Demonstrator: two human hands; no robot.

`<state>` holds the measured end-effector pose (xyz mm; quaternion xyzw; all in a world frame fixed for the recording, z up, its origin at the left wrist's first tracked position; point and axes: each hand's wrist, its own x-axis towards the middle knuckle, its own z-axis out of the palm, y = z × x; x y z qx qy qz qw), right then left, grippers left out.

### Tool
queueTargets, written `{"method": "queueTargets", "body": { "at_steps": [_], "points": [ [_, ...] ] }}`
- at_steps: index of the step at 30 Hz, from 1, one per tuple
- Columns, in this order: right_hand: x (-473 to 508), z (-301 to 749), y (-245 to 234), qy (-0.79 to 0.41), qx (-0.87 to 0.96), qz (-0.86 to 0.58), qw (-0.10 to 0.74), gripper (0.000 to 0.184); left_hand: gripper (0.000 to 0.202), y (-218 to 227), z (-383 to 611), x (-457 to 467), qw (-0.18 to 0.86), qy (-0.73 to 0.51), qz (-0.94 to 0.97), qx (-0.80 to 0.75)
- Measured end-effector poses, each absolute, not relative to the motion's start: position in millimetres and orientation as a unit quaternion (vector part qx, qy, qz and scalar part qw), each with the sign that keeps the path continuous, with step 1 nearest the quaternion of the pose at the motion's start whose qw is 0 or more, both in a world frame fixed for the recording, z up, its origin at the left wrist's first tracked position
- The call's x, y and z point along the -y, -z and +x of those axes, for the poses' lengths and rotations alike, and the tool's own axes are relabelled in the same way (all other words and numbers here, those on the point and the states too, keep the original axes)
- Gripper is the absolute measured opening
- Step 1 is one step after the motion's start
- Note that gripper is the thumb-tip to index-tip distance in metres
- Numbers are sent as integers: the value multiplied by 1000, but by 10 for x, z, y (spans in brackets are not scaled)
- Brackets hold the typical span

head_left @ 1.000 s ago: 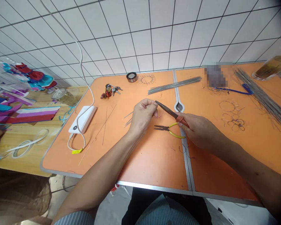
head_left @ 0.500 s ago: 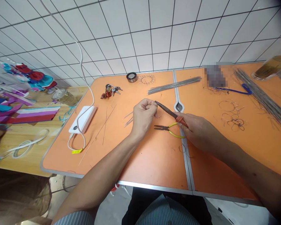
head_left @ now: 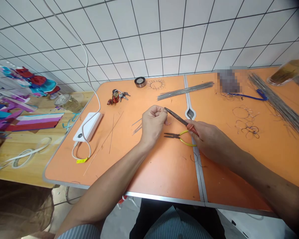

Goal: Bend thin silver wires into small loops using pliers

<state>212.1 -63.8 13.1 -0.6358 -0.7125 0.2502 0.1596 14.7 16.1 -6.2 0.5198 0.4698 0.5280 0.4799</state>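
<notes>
"Two tables in front of you, right?"

"Yes: your orange folding table (head_left: 164, 172) with a metal seam (head_left: 198, 166) running down it, and a wooden table (head_left: 22, 162) off to the left, strewn with coloured strips (head_left: 35, 122). White tiles (head_left: 139, 43) cover the far wall."

"And your hands?"

"Your left hand (head_left: 153, 125) is curled, its fingertips (head_left: 161, 111) pressed together; whatever they pinch is too small to tell. Your right hand (head_left: 210, 139) wraps the red grip of dark long-nose pliers (head_left: 179, 118), whose tips reach just beside those left fingertips."

"What else is close?"

"Yellow-handled pliers (head_left: 178, 137) lie on the orange top between your hands, with short wires (head_left: 137, 128) just left of your left hand and a bundle of steel rods (head_left: 185, 91) farther off."
</notes>
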Motion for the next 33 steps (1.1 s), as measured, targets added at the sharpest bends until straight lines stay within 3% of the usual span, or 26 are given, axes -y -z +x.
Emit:
{"method": "queueTargets", "body": {
  "at_steps": [21, 27, 33],
  "points": [
    [645, 2115, -120, -233, 714, -644, 143, 26, 14, 97, 167, -177, 496, -525, 511, -467],
    [588, 2275, -173, -232, 697, -664, 141, 20, 16, 0, 137, -189, 564, -505, 474, -450],
    [429, 2568, -177, -122, 665, -734, 69, 25, 17, -84, 101, -203, 652, -480, 425, -406]
  ]
}}
